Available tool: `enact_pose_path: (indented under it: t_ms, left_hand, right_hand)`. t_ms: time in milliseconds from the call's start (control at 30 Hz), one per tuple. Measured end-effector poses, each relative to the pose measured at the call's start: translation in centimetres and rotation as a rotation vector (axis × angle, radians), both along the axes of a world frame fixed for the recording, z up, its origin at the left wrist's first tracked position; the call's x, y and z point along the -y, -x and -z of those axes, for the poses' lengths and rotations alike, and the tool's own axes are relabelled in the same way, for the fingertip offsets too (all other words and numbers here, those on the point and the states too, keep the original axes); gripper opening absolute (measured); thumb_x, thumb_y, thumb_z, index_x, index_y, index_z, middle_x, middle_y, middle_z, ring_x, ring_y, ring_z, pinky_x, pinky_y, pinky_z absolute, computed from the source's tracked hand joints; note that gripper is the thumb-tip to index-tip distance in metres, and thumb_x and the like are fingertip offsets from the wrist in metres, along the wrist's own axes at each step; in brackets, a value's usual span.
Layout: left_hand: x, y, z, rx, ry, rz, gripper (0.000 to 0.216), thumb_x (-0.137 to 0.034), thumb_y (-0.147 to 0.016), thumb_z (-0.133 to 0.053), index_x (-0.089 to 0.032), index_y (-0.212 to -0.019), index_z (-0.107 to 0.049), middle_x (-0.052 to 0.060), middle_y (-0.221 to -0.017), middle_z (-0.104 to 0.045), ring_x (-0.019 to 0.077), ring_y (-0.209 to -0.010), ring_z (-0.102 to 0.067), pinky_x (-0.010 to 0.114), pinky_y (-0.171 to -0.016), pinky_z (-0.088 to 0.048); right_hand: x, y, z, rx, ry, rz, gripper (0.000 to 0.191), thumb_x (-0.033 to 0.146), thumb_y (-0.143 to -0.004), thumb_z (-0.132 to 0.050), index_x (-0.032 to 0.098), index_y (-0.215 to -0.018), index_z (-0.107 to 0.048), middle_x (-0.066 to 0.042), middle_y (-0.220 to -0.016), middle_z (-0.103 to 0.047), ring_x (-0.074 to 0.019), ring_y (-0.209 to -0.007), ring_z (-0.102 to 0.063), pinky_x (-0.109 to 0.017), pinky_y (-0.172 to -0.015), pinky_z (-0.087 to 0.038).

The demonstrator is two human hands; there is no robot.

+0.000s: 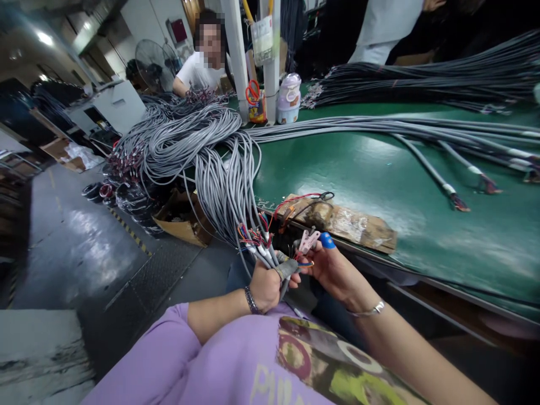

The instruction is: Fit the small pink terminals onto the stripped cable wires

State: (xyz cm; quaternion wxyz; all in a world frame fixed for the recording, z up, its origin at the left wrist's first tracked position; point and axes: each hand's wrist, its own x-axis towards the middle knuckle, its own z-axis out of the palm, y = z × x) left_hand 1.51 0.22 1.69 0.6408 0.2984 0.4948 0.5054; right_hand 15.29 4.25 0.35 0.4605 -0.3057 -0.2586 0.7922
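Lilac sleeve [169, 360] and printed shirt front lowest in view, both forearms reaching up from them. Left hand [265, 287], a dark bracelet at the wrist, fisted tight around the ends of a grey cable bundle [223, 191], stripped coloured wire tips [257, 239] sticking up just above the knuckles. Right hand [335, 270] just beside it, a silver bangle at the wrist, fingers curled and pinching thin coloured wires at the bundle's end, with a small pink clip-like tool [309, 240] held against the palm; blue cap [327, 241] on one fingertip. Bundle itself rising from the left fist, arching up over the near edge of a green table [379, 169] and spreading into a large loose heap at the table's far left corner.

Worn brown board [350, 222] lying at the table's near edge, just beyond the hands, red and black leads on it. More grey cables [422, 132] stretched lengthwise across the green surface, some ending in coloured tips. Dark cable stack [422, 79] farther back. White posts, a small pale jar [289, 98] and red-handled scissors [253, 90] at the far edge. Seated person in a white shirt [198, 70] beyond the heap, floor fan [152, 64] alongside; another person's torso at upper right.
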Motion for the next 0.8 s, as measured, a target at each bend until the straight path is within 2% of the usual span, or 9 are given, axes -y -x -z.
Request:
enact_pose_path:
  t_ms: [67, 133, 233, 333, 433, 500, 567, 800]
  left_hand:
    - [0.0, 0.0, 0.3, -0.026, -0.005, 0.001, 0.042, -0.048, -0.057, -0.079, -0.016, -0.063, -0.053, -0.001, -0.049, -0.057, 0.0094, -0.043, -0.053, 0.020, -0.043, -0.041]
    - [0.1, 0.1, 0.7, -0.053, -0.004, 0.007, 0.042, -0.049, -0.058, -0.079, -0.016, -0.063, -0.054, -0.001, -0.048, -0.056, 0.0101, -0.043, -0.054, 0.020, -0.044, -0.042]
    - [0.1, 0.3, 1.2, -0.086, -0.021, 0.051, 0.040, -0.048, -0.059, -0.078, -0.015, -0.064, -0.057, 0.000, -0.050, -0.058, 0.0109, -0.044, -0.055, 0.021, -0.045, -0.044]
    - [-0.1, 0.8, 1.4, -0.109, -0.040, 0.175, 0.037, -0.046, -0.060, -0.078, -0.014, -0.063, -0.060, 0.002, -0.052, -0.061, 0.0112, -0.045, -0.056, 0.023, -0.047, -0.046]
    - [-0.2, 1.4, 1.3, -0.120, -0.016, 0.362, 0.036, -0.045, -0.059, -0.079, -0.012, -0.064, -0.064, 0.004, -0.053, -0.062, 0.0121, -0.045, -0.056, 0.024, -0.047, -0.047]
    - [-0.1, 1.8, 1.2, -0.121, -0.012, 0.427, 0.036, -0.043, -0.058, -0.080, -0.011, -0.067, -0.066, 0.004, -0.053, -0.063, 0.0127, -0.045, -0.057, 0.024, -0.048, -0.047]
    - [0.0, 1.9, 1.2, -0.107, -0.019, 0.400, 0.036, -0.043, -0.057, -0.080, -0.011, -0.069, -0.067, 0.004, -0.053, -0.063, 0.0132, -0.046, -0.058, 0.025, -0.049, -0.048]
    - [0.2, 1.5, 1.4, -0.050, 0.025, 0.227, 0.041, -0.048, -0.056, -0.080, -0.011, -0.070, -0.067, 0.005, -0.056, -0.064, 0.0144, -0.048, -0.059, 0.027, -0.052, -0.050]
  right_hand:
    - [0.6, -0.3, -0.3, 0.078, -0.033, -0.090, 0.045, 0.061, -0.066, -0.073, 0.018, -0.078, -0.069, -0.004, -0.071, -0.068, -0.0147, -0.057, -0.061, -0.026, -0.051, -0.051]
    - [1.3, -0.3, -0.8, 0.173, -0.112, -0.133, 0.037, 0.051, -0.067, -0.078, 0.018, -0.079, -0.068, -0.004, -0.067, -0.068, -0.0158, -0.058, -0.062, -0.026, -0.052, -0.049]
    - [2.1, 0.0, -1.7, 0.255, -0.247, -0.106, 0.025, 0.037, -0.067, -0.081, 0.020, -0.074, -0.065, -0.001, -0.058, -0.065, -0.0150, -0.054, -0.059, -0.025, -0.052, -0.046]
    - [2.3, 0.0, -1.9, 0.289, -0.333, -0.100, 0.021, 0.036, -0.070, -0.079, 0.020, -0.070, -0.064, 0.000, -0.056, -0.065, -0.0150, -0.052, -0.058, -0.027, -0.054, -0.047]
    - [2.3, -0.3, -1.5, 0.344, -0.382, -0.204, 0.019, 0.037, -0.076, -0.073, 0.020, -0.075, -0.065, -0.002, -0.060, -0.067, -0.0166, -0.054, -0.061, -0.028, -0.056, -0.047]
    - [2.3, -0.3, -1.1, 0.368, -0.402, -0.252, 0.018, 0.036, -0.077, -0.072, 0.019, -0.078, -0.066, -0.003, -0.062, -0.069, -0.0170, -0.053, -0.061, -0.028, -0.054, -0.047]
    - [2.3, -0.2, -1.0, 0.377, -0.399, -0.229, 0.019, 0.036, -0.076, -0.074, 0.019, -0.079, -0.067, -0.002, -0.059, -0.068, -0.0164, -0.051, -0.060, -0.027, -0.051, -0.045]
    - [2.6, 0.4, -1.2, 0.482, -0.342, 0.004, 0.026, 0.041, -0.066, -0.080, 0.020, -0.065, -0.065, 0.000, -0.053, -0.063, -0.0132, -0.048, -0.053, -0.025, -0.048, -0.042]
